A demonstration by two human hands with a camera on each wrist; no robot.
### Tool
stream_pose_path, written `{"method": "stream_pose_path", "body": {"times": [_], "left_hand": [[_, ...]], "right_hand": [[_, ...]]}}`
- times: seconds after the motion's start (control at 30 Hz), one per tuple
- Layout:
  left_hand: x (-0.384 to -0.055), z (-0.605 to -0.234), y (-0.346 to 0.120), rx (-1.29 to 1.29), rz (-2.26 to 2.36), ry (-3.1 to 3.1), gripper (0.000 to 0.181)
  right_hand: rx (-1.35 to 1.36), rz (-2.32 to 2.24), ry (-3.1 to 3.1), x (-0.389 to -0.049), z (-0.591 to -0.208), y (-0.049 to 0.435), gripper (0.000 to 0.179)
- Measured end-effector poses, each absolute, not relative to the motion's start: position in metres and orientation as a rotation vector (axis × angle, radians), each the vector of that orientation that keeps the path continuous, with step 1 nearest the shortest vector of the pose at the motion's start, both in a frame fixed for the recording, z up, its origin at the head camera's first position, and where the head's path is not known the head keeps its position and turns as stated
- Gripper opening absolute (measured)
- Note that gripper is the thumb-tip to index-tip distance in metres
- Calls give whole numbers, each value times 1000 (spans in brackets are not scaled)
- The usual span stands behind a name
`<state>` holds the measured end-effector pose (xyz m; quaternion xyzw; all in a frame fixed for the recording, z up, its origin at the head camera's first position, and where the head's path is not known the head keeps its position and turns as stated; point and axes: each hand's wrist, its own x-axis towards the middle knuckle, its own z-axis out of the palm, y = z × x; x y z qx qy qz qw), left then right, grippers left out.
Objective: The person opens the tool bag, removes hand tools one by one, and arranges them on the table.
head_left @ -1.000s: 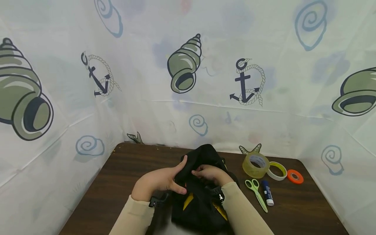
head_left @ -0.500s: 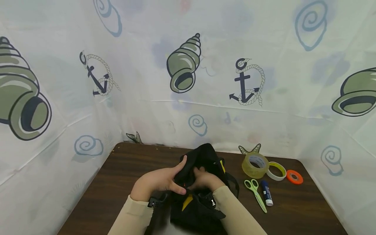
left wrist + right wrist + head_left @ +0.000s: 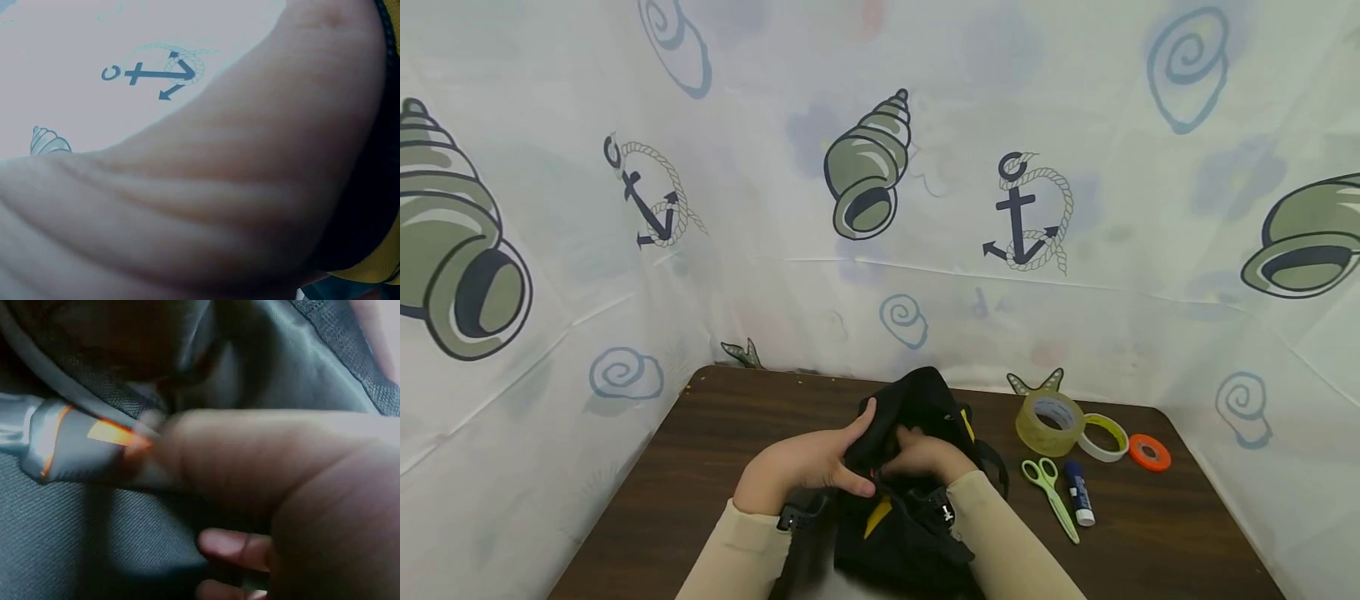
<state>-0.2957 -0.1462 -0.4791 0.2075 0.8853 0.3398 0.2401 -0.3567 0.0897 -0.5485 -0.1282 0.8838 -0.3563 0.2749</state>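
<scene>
A black backpack [image 3: 891, 560] with yellow patches stands at the front middle of the table. My left hand [image 3: 808, 463] holds its raised opening, thumb on the near side and the other fingers hidden behind the cloth. Reaching in from the right, my right hand [image 3: 931, 458] has its fingertips inside the bag. In the right wrist view, a grey tube-shaped thing [image 3: 75, 447] with orange markings lies against the dark lining, under the thumb [image 3: 219, 456]. Its far end is hidden by the hand, so its kind does not show. The left wrist view is mostly filled by my wrist.
On the right of the brown table [image 3: 745, 417] are a clear tape roll [image 3: 1045, 437], a white-and-yellow tape roll [image 3: 1101, 452], an orange ring-shaped roll [image 3: 1149, 452], green scissors [image 3: 1055, 498] and a blue glue stick [image 3: 1079, 493]. A patterned white curtain [image 3: 775, 208] hangs behind.
My right hand has gone from the bag's edge down into its opening, and its forearm has shifted left. A flap by the right wrist has dropped open. The left hand keeps its hold.
</scene>
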Motion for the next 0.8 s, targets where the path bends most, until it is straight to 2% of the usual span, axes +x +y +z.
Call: {"method": "stream_pose_path", "body": {"times": [0.17, 0.3, 0.7, 0.8], "left_hand": [[-295, -480, -146, 563, 925, 2433, 130], [-294, -481, -147, 559, 939, 2423, 129], [-295, -480, -148, 582, 945, 2425, 133], [-295, -481, -148, 575, 954, 2422, 133]], "right_hand": [[-288, -866, 2429, -359, -555, 79, 118], [-258, -837, 2461, -362, -560, 76, 117], [-324, -885, 2423, -362, -555, 87, 103], [-339, -960, 2367, -361, -548, 94, 82]]}}
